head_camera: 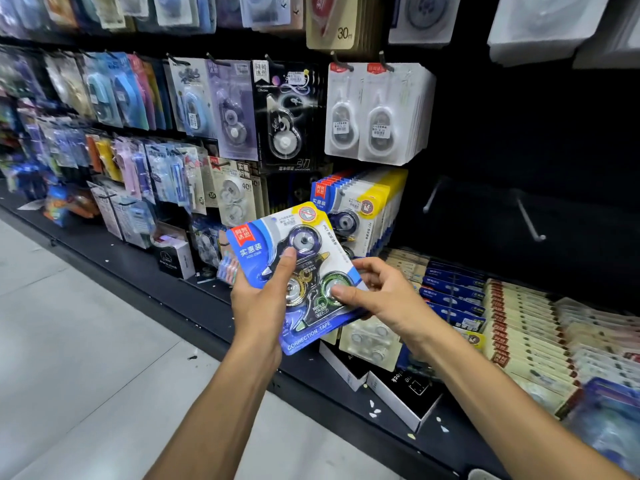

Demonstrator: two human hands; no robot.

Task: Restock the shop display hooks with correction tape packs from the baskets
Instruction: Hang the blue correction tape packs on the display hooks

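A blue correction tape pack (277, 244) with three dispensers under clear plastic is held tilted in front of the display wall. My left hand (259, 299) grips its left edge, thumb pressed on the blister. My right hand (377, 292) pinches its right side, thumb on the green dispenser. Right behind it, a full row of the same blue and yellow packs (363, 202) hangs on a hook. Two bare metal hooks (530, 220) stick out of the dark panel to the right.
Other correction tape packs fill the hooks above and to the left, among them white ones (377, 112). The black bottom shelf (145, 268) carries boxes (398, 393) and rows of flat packs (519, 323). Pale floor (86, 341) lies at the left.
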